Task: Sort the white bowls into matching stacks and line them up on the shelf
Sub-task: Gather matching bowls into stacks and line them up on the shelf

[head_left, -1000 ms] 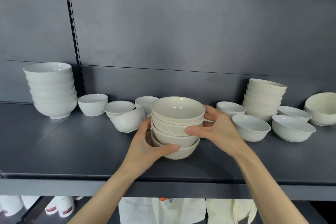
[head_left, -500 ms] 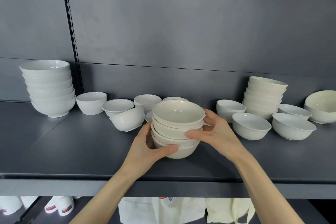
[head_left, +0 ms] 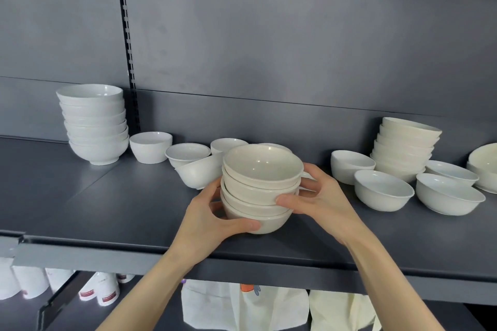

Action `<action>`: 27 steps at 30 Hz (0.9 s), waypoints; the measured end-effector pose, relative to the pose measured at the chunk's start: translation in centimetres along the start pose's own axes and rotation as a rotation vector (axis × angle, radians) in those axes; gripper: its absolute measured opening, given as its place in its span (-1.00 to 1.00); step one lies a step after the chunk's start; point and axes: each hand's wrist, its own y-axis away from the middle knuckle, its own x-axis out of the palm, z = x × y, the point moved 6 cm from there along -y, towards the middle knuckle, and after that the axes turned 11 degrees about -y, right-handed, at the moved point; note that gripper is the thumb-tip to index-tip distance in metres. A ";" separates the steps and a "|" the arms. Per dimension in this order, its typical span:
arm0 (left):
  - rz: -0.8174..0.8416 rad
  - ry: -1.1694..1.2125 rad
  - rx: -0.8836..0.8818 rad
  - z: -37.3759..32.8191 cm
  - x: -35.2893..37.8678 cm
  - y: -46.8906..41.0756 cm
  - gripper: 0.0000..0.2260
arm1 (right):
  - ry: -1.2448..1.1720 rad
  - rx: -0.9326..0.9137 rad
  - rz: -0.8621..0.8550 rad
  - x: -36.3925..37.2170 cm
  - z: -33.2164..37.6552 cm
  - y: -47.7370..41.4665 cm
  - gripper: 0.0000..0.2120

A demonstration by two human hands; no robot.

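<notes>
step (judged): setting down a sorted cream bowl stack [head_left: 261, 188], four bowls nested, front-middle of the shelf [head_left: 107, 209]
stack contact: base at shelf level, cannot tell if resting or just above
left hand [head_left: 212, 220]: fingers [head_left: 242, 224] curled round the bottom bowl, thumb across its front wall
right hand [head_left: 320, 201]: wraps the right side, thumb pressed on the middle bowls, other fingers behind, partly hidden
neighbours: tilted white bowl [head_left: 201, 172] just beside the stack's left; loose white bowls [head_left: 383, 189] near on the right; tall white stack [head_left: 94, 123] well apart at far left; second cream stack [head_left: 406, 148] at back right
risk 1: rims look slightly offset, so letting go fast could let the upper bowls slide or rock
risk 2: pushing left would knock the tilted bowl, already leaning, likely to roll
risk 3: stack is near the front edge; a pull back with the fingers hooked could drag it off
risk 4: glazed walls are slick and the grip is mostly side pressure
</notes>
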 end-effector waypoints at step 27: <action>-0.045 -0.053 -0.139 12.3 -27.3 -4.3 -0.22 | -0.030 0.027 0.096 28.0 -3.0 -13.2 -0.43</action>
